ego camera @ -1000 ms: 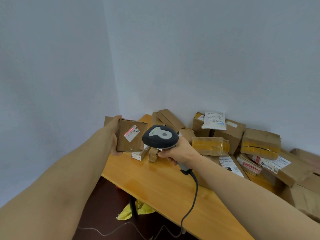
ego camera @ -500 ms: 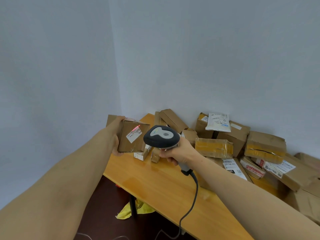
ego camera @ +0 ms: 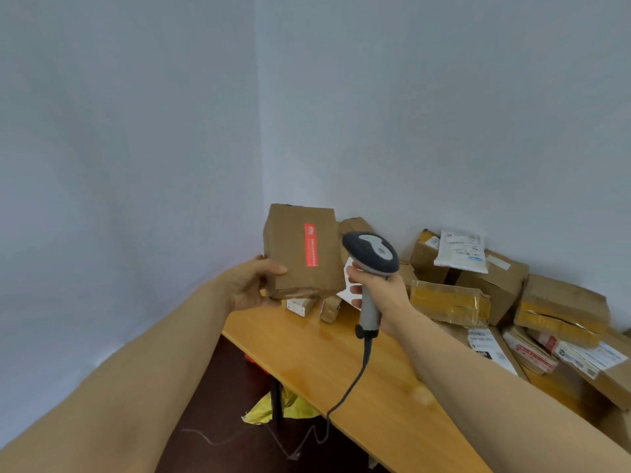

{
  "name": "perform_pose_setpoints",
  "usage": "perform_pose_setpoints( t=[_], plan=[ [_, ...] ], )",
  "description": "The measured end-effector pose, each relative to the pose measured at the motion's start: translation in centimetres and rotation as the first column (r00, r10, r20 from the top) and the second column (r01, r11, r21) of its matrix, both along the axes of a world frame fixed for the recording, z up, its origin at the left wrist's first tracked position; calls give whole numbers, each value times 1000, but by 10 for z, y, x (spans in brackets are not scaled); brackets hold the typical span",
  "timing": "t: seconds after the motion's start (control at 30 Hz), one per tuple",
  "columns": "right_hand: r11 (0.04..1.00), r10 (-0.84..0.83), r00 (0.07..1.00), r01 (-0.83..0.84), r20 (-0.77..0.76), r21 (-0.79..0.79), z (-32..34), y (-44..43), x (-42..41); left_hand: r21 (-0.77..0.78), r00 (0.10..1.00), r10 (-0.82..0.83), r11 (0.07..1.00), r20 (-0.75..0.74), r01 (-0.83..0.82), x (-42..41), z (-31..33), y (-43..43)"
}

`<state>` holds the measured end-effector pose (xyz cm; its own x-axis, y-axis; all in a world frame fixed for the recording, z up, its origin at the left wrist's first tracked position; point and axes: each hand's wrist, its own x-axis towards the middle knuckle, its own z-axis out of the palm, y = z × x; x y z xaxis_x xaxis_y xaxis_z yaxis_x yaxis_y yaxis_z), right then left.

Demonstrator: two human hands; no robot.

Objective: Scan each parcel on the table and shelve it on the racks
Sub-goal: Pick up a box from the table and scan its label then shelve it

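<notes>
One parcel [ego camera: 304, 254], a brown cardboard box, is up in the air above the left end of the worktop [ego camera: 341, 363]. My left hand [ego camera: 254, 285] grasps it at its lower left corner, thumb on the front face. That face carries a red label strip [ego camera: 310, 245] standing upright and turned toward me. My right hand [ego camera: 382, 291] is wrapped round the handle of the barcode scanner [ego camera: 371, 254], whose head sits just beside the box's right edge. Its cable [ego camera: 348, 390] hangs past the worktop's front edge to the floor.

Stage, as I judge it: the scan of this box is in hand, and I cannot tell whether it has registered. Shelving is not yet begun for it, and the racks are out of view, so the count already shelved cannot be read.

Work left: a pile of parcels [ego camera: 491, 278] crowds the right and rear of the worktop. It is mostly taped cartons, with a white mailer bag [ego camera: 461, 250] on top. Well over a dozen wait there, so I judge most of the task lies ahead. A yellow bag [ego camera: 273, 409] lies on the floor underneath.
</notes>
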<state>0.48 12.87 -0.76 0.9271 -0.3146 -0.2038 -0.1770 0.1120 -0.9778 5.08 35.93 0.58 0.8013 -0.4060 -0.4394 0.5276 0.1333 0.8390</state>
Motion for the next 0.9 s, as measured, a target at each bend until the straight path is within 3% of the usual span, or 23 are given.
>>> perform_pose_setpoints(
  t=[0.2, 0.4, 0.5, 0.7, 0.9],
  plan=[
    [969, 78, 997, -76, 0, 237, -15, 27, -3, -130, 993, -99, 986, 60, 106, -27, -22, 36],
    [857, 407, 912, -402, 55, 323, -33, 71, -26, -126, 994, 94, 988, 53, -87, -121, -30, 83],
    [749, 587, 809, -561, 38, 353, -49, 102, -52, -104, 980, 200, 975, 18, -197, -187, -40, 106],
    [592, 790, 610, -739, -53, 322, -79, 187, -128, -74, 888, 460, 885, -12, -460, -338, -47, 151],
    [322, 945, 318, -877, -72, 357, -63, 279, -227, -84, 648, 761, 645, -19, -760, -486, -43, 188]
  ],
)
